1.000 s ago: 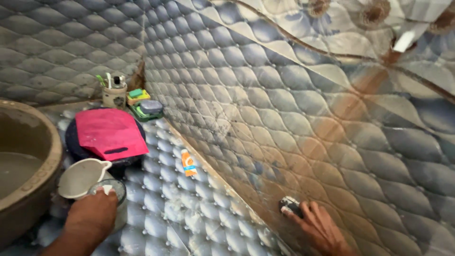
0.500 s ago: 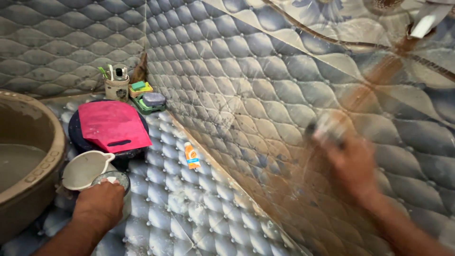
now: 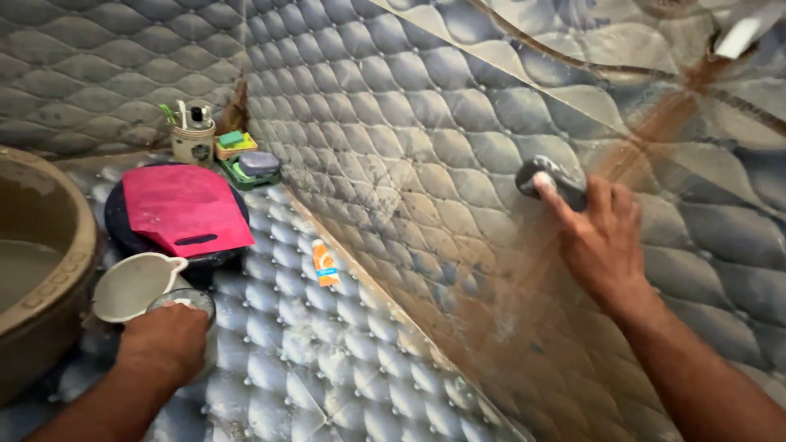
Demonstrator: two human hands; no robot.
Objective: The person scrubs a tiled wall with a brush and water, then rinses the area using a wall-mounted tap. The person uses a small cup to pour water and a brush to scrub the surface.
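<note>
Small package: an orange sachet [image 3: 325, 263] with a white and blue patch was seen lying flat on the quilted-pattern floor tiles [image 3: 327, 368], close to the foot of the wall; nothing was touching it.
Holder and soap: a pale cup [image 3: 193, 144] with brushes standing in it was set in the corner, with a green soap tray [image 3: 250, 170] carrying a grey bar just beside it.
Pink board: a pink cutting board [image 3: 184, 207] was laid across a dark round basin [image 3: 119, 225], between the corner and the white jug [image 3: 133, 286].
Right hand: the right hand [image 3: 602, 241] was closed around a dark scrubbing sponge [image 3: 550, 178], which was pressed flat against the quilted-pattern wall tile [image 3: 393, 123], beside a brown smear running up the wall.
Left hand: the left hand [image 3: 164, 341] was curled over the rim of a small round container [image 3: 182, 301], just beside the white jug; how firmly it was gripped could not be told.
Large tub: a brown tub [image 3: 57, 270] was seen at the left edge, water standing in it.
Change: half a second before, the right hand was blurred in mid-swipe at about the same height; a second before, it was held low near the floor joint. The left hand was kept on the container throughout.
</note>
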